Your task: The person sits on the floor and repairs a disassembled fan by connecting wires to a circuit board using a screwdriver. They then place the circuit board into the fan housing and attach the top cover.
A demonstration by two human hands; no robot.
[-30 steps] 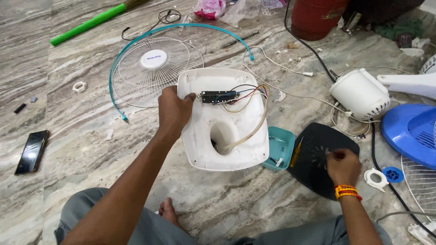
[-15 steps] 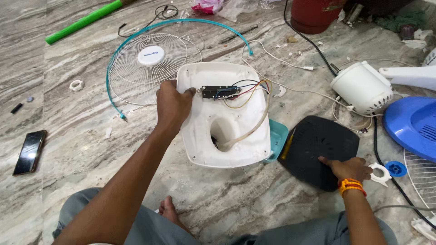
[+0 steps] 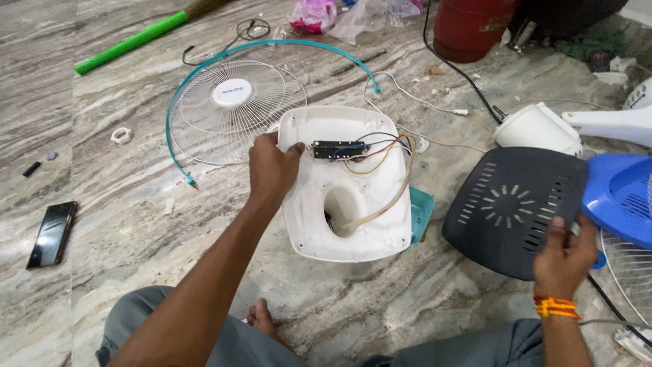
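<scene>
White fan base housing (image 3: 353,187) lay upside down on the marble floor (image 3: 136,224), straight ahead of the person's knees. The left hand (image 3: 270,170) was closed on its upper left rim, thumb over the edge and fingers curled behind it, so the fingertips were hidden. Just right of that hand a small dark circuit board (image 3: 338,149) sat inside the shell, with coloured wires (image 3: 384,151) looping off it; where they ended could not be made out. Below the board an oval opening (image 3: 341,209) showed only darkness inside. A teal part (image 3: 421,212) peeked from under the housing's right edge, mostly covered.

The right hand (image 3: 562,259) gripped the lower right corner of a black slotted base plate (image 3: 513,209), fingers wrapped over its edge, the plate tilted up off the floor between the two hands. Right of that hand a blue fan blade (image 3: 621,197) was cut off by the frame, and a wire grille (image 3: 628,272) beneath it showed only in part. Beyond the plate stood a white motor casing (image 3: 536,129).

Above the left hand lay a white fan guard (image 3: 231,112) with a teal rim ring (image 3: 272,47). Far left of that hand a dark phone (image 3: 51,234) rested on the floor. A green stick (image 3: 132,42) and a red cylinder (image 3: 468,27) ran out of the top edge.
</scene>
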